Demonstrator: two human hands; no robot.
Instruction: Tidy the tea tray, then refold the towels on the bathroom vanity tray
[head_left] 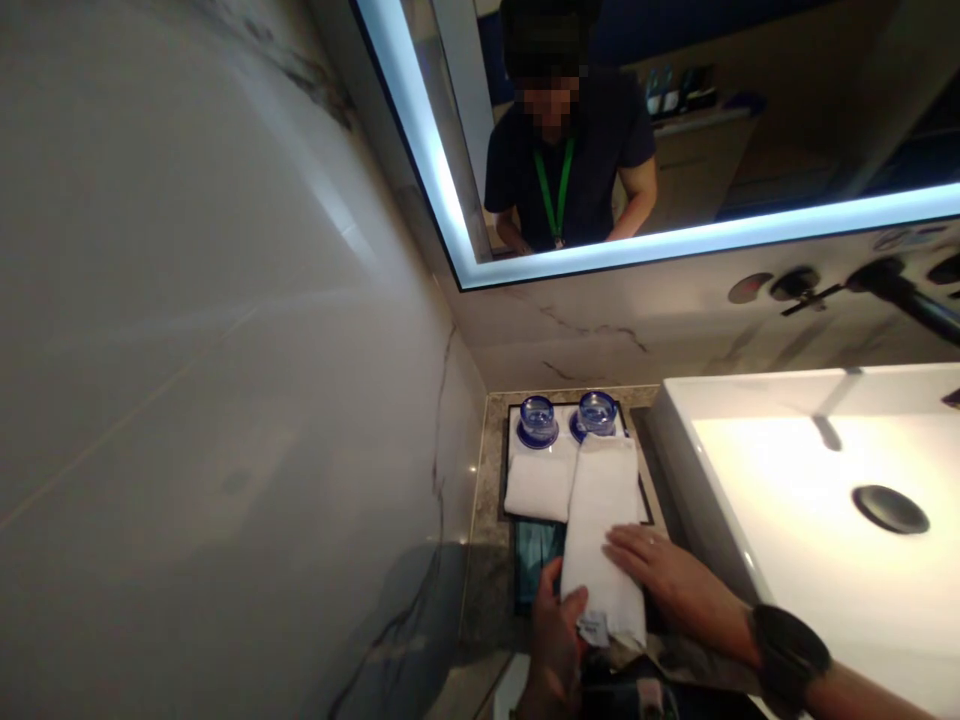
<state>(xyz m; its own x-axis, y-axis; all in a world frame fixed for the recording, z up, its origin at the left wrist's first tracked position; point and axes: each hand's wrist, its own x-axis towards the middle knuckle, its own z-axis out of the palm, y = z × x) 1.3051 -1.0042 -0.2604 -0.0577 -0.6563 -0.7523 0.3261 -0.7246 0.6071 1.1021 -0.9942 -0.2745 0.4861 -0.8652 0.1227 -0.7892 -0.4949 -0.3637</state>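
Note:
A long folded white towel lies lengthwise at the counter's left part, its far end over the edge of a tray. My left hand grips the towel's near left edge beside a small white label, thumb on top. My right hand rests flat on the towel's right side, fingers stretched out, a dark band on the wrist. Left of the long towel, a smaller folded white towel sits on the tray. Two blue-tinted glasses stand at the tray's back.
A white basin with a dark drain is on the right, black taps on the wall above. A dark glossy rectangular item lies partly under the long towel. A lit mirror reflects a person; a marble wall bounds the left.

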